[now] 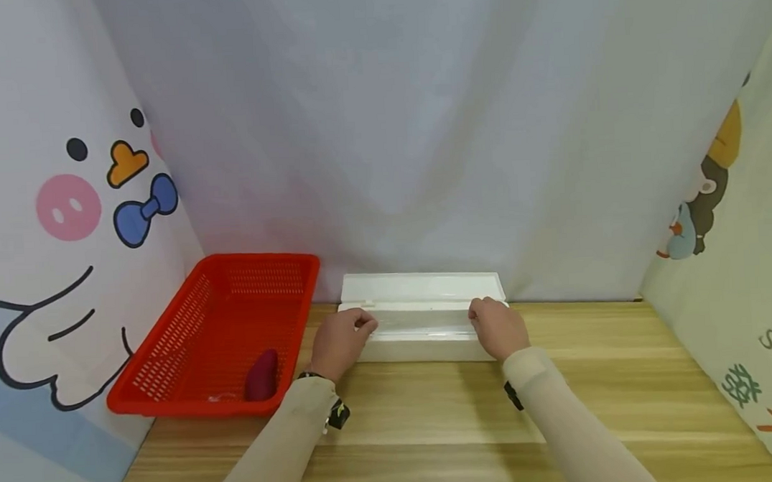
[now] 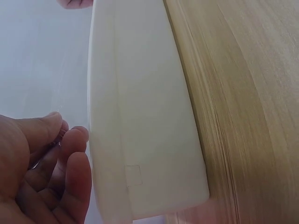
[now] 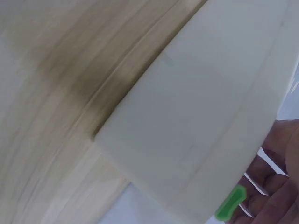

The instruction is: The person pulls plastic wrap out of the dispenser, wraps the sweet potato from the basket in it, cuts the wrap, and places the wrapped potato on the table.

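A long white cling film box (image 1: 423, 351) lies on the table with its lid (image 1: 420, 288) tipped back. Clear film (image 1: 422, 321) spans between the two hands over the box. My left hand (image 1: 340, 341) pinches the film at the box's left end, thumb against forefinger; in the left wrist view the film bunches at the fingertips (image 2: 56, 119). At the right end, my right hand (image 1: 501, 328) pinches the film too, its fingers curled. Only part of that hand shows in the right wrist view, beside the box wall (image 3: 187, 121), with a small green piece (image 3: 231, 204) near the fingers.
To the left stands a red plastic basket (image 1: 264, 257) with slotted walls. Inside it lies a purple-red oblong object (image 1: 261, 376). A pale curtain (image 1: 381, 140) hangs behind the wooden table (image 1: 433, 426), and printed cloths (image 1: 38, 285) enclose the left and right sides.
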A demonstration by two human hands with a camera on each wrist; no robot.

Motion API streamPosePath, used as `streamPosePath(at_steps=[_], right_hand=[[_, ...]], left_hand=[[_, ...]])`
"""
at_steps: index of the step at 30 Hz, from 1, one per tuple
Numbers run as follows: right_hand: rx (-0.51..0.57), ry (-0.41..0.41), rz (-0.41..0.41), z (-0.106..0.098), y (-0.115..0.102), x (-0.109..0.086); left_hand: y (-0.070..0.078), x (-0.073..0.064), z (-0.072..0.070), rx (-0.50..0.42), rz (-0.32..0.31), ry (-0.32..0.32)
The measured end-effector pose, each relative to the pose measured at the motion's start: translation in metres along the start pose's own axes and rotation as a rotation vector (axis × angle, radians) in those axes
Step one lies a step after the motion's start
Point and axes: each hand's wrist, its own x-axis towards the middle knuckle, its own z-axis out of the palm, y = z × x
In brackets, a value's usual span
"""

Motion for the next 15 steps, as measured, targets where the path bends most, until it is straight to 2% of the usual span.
streamPosePath(at_steps=[3,6,8,12,15], right_hand=[[0.002,-0.026,0.041,-0.002,0.001,-0.004],[0.01,-0.016,0.041,-0.002,0.001,-0.008],[-0.002,0.034,0.036,0.0,0.003,-0.01],[-0.08,0.186,0.005,0.006,0.009,-0.015],[-0.081,0.256,0.022,0.008,0.009,-0.02]], left_hand=[[-0.002,0.0,0.001,-0.001,-0.022,0.001],[-0.005,0.0,0.002,0.003,-0.035,0.01],[-0.006,0.0,0.003,0.016,-0.03,0.025],[-0.007,-0.001,0.006,0.051,-0.026,0.061],[-0.008,0.0,0.009,0.085,-0.02,0.086]])
